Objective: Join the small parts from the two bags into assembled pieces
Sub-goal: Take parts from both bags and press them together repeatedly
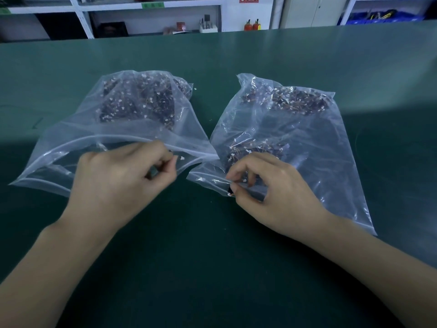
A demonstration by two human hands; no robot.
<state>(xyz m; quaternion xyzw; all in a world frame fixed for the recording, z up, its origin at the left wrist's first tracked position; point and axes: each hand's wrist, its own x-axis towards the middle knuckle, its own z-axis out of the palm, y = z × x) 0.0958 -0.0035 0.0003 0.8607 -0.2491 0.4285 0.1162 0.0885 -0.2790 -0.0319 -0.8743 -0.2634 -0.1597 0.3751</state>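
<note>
While both bags lie open-mouthed toward the person on the green bench (236, 55), this looks like the pick step: one part per hand, nothing mated yet. Left hand (123, 176) sits at the mouth of the left bag (78, 129), fingers curled, thumb and forefinger pinching a small dark part with a white connector tip (181, 158). Right hand (272, 185) is at the mouth of the right bag (331, 143), fingertips pinching a small dark piece (230, 192) at the bag's lip; can't tell if plastic is caught in the pinch too. Bulk of the parts is still heaped deep in both bags. Next, I'd guess: lift clear of the film, bring the hands together over bare bench, align the connector ends, press home. Tiny parts, so orientation matters.
</note>
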